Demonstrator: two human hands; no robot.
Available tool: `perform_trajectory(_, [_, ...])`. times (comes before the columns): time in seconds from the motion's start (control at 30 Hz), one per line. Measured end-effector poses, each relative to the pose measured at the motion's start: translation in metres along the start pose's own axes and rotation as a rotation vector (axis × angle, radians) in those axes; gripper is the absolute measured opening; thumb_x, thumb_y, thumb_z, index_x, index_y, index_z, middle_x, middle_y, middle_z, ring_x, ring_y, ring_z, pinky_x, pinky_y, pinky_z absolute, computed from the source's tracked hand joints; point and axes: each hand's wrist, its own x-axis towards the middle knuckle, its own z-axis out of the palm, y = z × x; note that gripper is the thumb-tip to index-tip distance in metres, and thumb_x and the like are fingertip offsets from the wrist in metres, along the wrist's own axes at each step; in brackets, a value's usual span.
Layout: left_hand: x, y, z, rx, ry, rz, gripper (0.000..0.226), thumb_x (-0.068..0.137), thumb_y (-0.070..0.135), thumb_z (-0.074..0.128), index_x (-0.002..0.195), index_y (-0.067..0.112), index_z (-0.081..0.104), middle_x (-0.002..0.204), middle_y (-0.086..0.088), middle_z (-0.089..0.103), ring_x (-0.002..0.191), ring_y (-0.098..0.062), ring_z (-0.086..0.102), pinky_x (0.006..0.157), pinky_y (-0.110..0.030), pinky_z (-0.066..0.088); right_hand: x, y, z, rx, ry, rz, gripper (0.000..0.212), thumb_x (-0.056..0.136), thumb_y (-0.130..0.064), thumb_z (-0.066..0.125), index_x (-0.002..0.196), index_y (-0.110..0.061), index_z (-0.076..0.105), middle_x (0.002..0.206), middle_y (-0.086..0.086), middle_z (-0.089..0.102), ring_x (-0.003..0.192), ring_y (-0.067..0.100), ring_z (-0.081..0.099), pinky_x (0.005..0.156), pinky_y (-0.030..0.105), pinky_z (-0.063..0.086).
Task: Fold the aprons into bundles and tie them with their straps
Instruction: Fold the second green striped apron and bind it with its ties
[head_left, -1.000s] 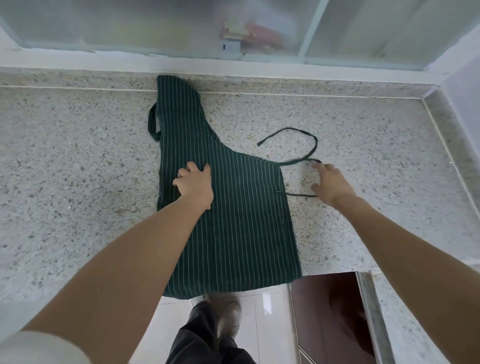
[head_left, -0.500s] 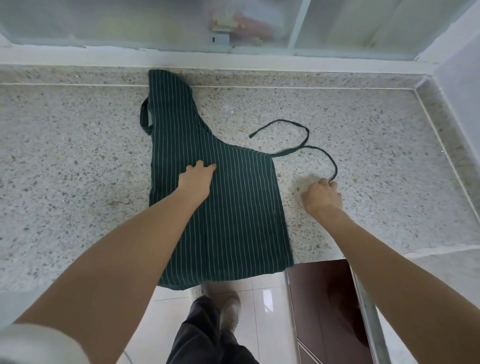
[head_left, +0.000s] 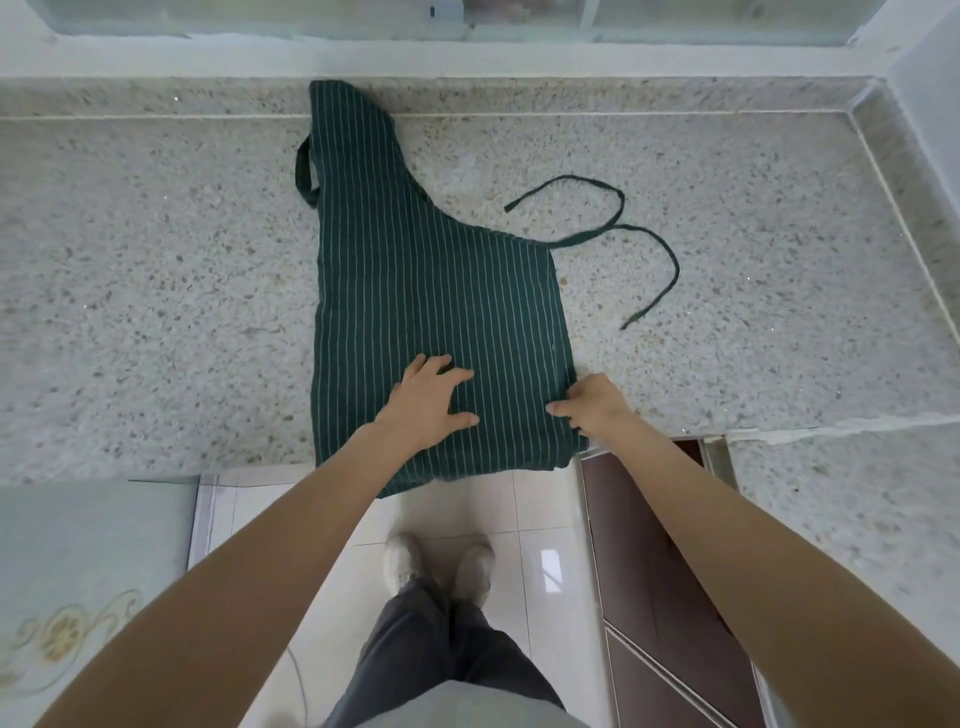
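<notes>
Standing at the frame's lower centre, the person leans over the table (head_left: 156, 291). The left hand (head_left: 428, 402) lies spread flat on the striped apron (head_left: 431, 291), likely pinning it, while the right hand (head_left: 592, 405) pinches its right edge, seemingly ready to fold. Farther up, the straps (head_left: 618, 234) trail loose at centre right, kept free for tying.

Apron (head_left: 431, 291) dark green, thin white stripes; countertop (head_left: 156, 291) speckled beige-grey granite.

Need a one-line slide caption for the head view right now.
Left hand flat on the halved apron, right hand pinching its right edge; strap loose on the counter.
</notes>
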Motion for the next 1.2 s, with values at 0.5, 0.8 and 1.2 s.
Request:
perform_trajectory(0.5, [-0.036, -0.046, -0.012, -0.289, 0.315, -0.821, 0.07, 0.085, 0.023, 0.066, 0.137, 0.0, 0.026, 0.136, -0.022, 0.034, 0.125, -0.034, 0.038, 0.094, -0.042, 0.041, -0.023, 0.005, 0.01, -0.111, 0.255, -0.07, 0.028, 0.097, -0.008, 0.044, 0.122, 0.001, 0.048, 0.12, 0.022, 0.057, 0.112, 0.036, 0.052, 0.086, 0.036, 0.04])
perform_trajectory(0.8, [-0.045, -0.083, -0.014, -0.878, 0.293, -0.69, 0.051, 0.078, 0.023, 0.075, 0.117, -0.002, 0.054, 0.12, -0.018, 0.06, 0.106, -0.034, 0.059, 0.09, -0.045, 0.051, -0.03, 0.005, 0.016, -0.004, 0.286, -0.051, 0.032, 0.09, -0.005, 0.058, 0.121, 0.0, 0.053, 0.12, 0.017, 0.06, 0.112, 0.034, 0.055, 0.086, 0.031, 0.041])
perform_trajectory(1.2, [-0.067, -0.084, -0.013, -1.053, 0.188, -0.532, 0.072, 0.074, 0.01, 0.078, 0.135, 0.001, 0.041, 0.133, -0.012, 0.052, 0.118, -0.029, 0.053, 0.1, -0.044, 0.045, -0.035, 0.012, 0.023, 0.018, 0.376, -0.006, 0.026, 0.093, -0.01, 0.055, 0.116, 0.002, 0.057, 0.116, 0.02, 0.062, 0.111, 0.034, 0.055, 0.088, 0.034, 0.041])
